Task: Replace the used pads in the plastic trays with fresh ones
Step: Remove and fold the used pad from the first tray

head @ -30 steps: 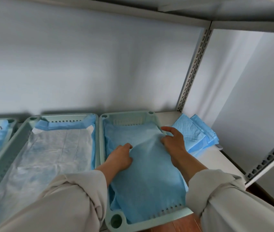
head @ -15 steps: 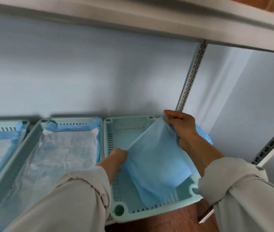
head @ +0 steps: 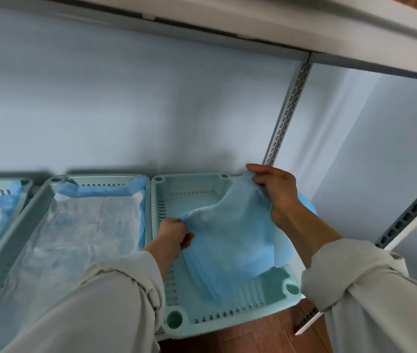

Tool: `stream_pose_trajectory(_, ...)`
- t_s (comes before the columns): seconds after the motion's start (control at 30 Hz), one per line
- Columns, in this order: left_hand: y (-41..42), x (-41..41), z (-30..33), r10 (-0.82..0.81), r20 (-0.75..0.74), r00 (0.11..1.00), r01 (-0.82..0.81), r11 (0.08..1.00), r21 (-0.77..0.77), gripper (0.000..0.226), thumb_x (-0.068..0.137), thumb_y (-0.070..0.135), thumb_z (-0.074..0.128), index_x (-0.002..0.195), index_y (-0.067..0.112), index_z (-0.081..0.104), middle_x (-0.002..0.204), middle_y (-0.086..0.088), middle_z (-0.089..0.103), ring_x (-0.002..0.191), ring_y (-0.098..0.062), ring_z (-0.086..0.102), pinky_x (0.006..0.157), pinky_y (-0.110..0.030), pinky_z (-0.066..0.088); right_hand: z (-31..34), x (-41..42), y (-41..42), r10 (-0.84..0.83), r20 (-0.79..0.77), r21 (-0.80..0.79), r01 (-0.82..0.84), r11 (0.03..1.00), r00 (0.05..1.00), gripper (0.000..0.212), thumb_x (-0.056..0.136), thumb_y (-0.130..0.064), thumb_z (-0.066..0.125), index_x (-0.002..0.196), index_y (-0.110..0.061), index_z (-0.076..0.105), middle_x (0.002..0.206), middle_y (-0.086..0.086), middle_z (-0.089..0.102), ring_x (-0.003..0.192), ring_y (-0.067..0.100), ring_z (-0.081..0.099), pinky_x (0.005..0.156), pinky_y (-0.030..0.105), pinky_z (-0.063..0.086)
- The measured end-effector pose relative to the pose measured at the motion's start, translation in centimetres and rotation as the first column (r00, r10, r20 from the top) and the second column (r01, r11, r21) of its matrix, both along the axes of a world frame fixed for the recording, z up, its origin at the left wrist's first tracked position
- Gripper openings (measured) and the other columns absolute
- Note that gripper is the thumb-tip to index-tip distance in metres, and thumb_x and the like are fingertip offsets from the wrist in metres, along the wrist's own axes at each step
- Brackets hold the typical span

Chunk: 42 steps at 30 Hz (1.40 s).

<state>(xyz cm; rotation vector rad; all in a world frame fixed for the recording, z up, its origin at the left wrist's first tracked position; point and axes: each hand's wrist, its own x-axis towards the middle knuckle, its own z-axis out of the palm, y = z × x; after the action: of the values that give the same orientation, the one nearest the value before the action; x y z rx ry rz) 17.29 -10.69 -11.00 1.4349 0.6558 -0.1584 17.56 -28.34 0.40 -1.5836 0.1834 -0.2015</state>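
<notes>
Head view: a blue pad [head: 230, 240] is held above the right-hand tray [head: 194, 197], pinched at two edges. The right hand [head: 276, 192] grips its far corner between thumb and curled fingers; the left hand [head: 174, 234] pinches its near-left edge. The pad is raised and half folded, probably so that it can be lifted out or spread; only its lower fold appears to touch the tray floor. Beyond the right fingers, more blue pads [head: 306, 202] are partly hidden by the wrist. Left of the left fingers lies a lined tray [head: 95, 225]. Open room is limited by the shelf above [head: 253, 24] and the slotted post [head: 286, 115].
</notes>
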Motion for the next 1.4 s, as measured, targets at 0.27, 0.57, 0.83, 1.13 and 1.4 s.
stream_pose_trajectory(0.27, -0.4, -1.0, 1.4, -0.249, -0.081, 0.965, 0.256, 0.962, 0.094, 0.034, 0.09, 0.033, 0.062, 0.102, 0.003, 0.049, 0.074, -0.011, 0.055, 0.036, -0.011, 0.057, 0.034, -0.017, 0.045, -2.8, 0.7, -0.2, -0.05, -0.045, -0.32, 0.033, 0.947, 0.998, 0.03, 0.085, 0.001, 0.056, 0.083, -0.024, 0.073, 0.092, -0.002, 0.068, 0.091, 0.014, 0.059, 0.079, 0.022, 0.045)
stream_pose_trajectory(0.57, 2.3, 0.3, 2.7, -0.068, 0.002, 0.998, 0.067, 0.98, 0.186, 0.034, 0.098, 0.034, 0.047, 0.08, 0.005, 0.051, 0.033, -0.004, 0.052, 0.041, -0.016, 0.045, 0.044, -0.017, 0.027, -2.8, -1.3, -3.2, 0.093, -0.543, -0.364, -0.333, 0.87, 0.835, 0.035, 0.083, -0.041, 0.07, 0.09, -0.007, 0.061, 0.068, 0.005, 0.064, 0.059, 0.016, 0.059, 0.071, 0.03, 0.046)
stream_pose_trajectory(0.83, 3.0, -1.9, 6.3, -0.029, 0.09, 0.995, 0.029, 1.0, 0.002, 0.037, 0.097, 0.031, 0.05, 0.119, 0.001, 0.051, 0.084, -0.014, 0.061, 0.027, -0.01, 0.055, 0.032, -0.018, 0.048, -5.6, -4.3, -0.9, 0.249, -0.821, -0.338, -0.788, 0.515, 0.514, 0.055, 0.072, -0.056, 0.073, 0.106, -0.018, 0.055, 0.093, -0.004, 0.076, 0.084, 0.006, 0.072, 0.096, 0.036, 0.045)
stream_pose_trajectory(1.13, 4.8, -4.6, 5.2, -0.42, -0.073, 0.905, 0.412, 0.818, 0.401, 0.041, 0.086, 0.006, 0.066, 0.121, -0.001, 0.045, 0.077, -0.012, 0.062, 0.059, -0.015, 0.062, 0.049, -0.025, 0.055, -11.3, -8.2, 3.9, 0.073, -0.787, -0.574, -0.771, 0.275, 0.612, 0.056, 0.085, -0.057, 0.057, 0.104, -0.004, 0.061, 0.108, 0.011, 0.065, 0.081, 0.02, 0.062, 0.072, 0.026, 0.048)
stream_pose_trajectory(1.4, 4.4, -5.0, 5.6, -0.422, 0.006, 0.907, 0.37, 0.802, 0.469, 0.017, 0.098, 0.02, 0.048, 0.091, 0.005, 0.049, 0.061, -0.011, 0.062, 0.052, -0.022, 0.066, 0.058, -0.03, 0.057, -13.9, -8.2, 4.6, 0.016, -0.646, -0.726, -0.62, 0.299, 0.763, 0.038, 0.084, -0.022, 0.056, 0.119, -0.009, 0.052, 0.126, 0.011, 0.057, 0.115, 0.028, 0.057, 0.094, 0.033, 0.046)
